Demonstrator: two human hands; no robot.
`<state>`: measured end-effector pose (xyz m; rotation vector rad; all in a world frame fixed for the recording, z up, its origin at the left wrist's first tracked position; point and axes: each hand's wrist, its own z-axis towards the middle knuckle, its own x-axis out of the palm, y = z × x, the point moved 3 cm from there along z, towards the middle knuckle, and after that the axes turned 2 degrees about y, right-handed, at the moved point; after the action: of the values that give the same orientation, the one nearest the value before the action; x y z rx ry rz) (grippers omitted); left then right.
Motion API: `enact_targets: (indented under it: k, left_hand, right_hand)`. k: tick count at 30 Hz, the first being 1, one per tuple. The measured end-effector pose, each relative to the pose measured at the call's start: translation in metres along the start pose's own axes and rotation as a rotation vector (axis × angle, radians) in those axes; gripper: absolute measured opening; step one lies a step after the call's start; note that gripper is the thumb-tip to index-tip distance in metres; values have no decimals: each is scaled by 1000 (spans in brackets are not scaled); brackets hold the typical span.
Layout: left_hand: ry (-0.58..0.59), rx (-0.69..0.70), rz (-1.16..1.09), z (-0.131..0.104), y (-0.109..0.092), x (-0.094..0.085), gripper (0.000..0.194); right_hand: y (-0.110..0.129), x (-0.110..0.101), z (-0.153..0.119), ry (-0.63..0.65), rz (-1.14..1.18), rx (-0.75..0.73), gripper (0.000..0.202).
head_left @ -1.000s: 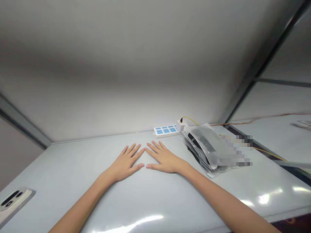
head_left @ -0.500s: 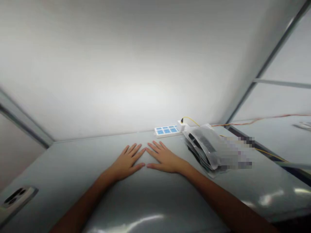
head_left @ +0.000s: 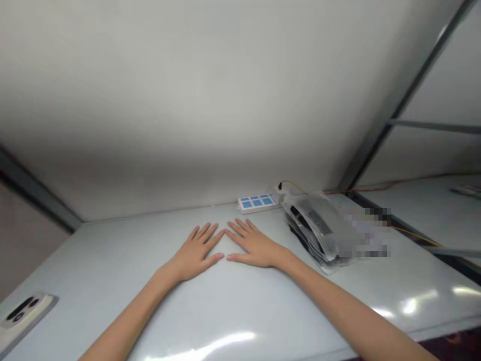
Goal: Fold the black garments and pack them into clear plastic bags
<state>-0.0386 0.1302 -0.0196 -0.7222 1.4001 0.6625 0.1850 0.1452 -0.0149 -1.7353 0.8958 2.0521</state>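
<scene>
The palms of the left hand and right hand are hidden. The bottom edge crops both forearms; the left edge crops the white phone. Pixelation obscures part of the plastic bags, behind which the yellow cable disappears. The right-edge object is unidentifiable.

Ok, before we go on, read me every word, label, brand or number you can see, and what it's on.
No legible text anywhere.
Power strip: any markings on its blue socket panels are too small to read.
Plastic bags: any print is too blurred to read, and the right part is pixelated.
Phone: no readable brand.
Table: none seen.
</scene>
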Motion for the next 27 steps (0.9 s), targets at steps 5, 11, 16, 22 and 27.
enact_targets:
  k: [5, 11, 16, 22, 27]
  left_hand:
    - [16, -11, -11, 0, -2, -3, 69]
    - [41, -25, -20, 0, -5, -6, 70]
    - [15, -18, -19, 0, -3, -4, 70]
    - [-5, -8, -11, 0, 0, -1, 70]
    - [-44, 12, 6, -1, 0, -1, 67]
  right_hand:
    - [-2, 1, 0, 4, 9, 2, 88]
    - [-1, 0, 0, -2, 3, 4, 87]
    - [0, -1, -2, 10, -8, 8, 89]
    - [13, -18, -2, -90, -152, 30, 74]
    - [25, -75, -47, -466, -461, 324, 66]
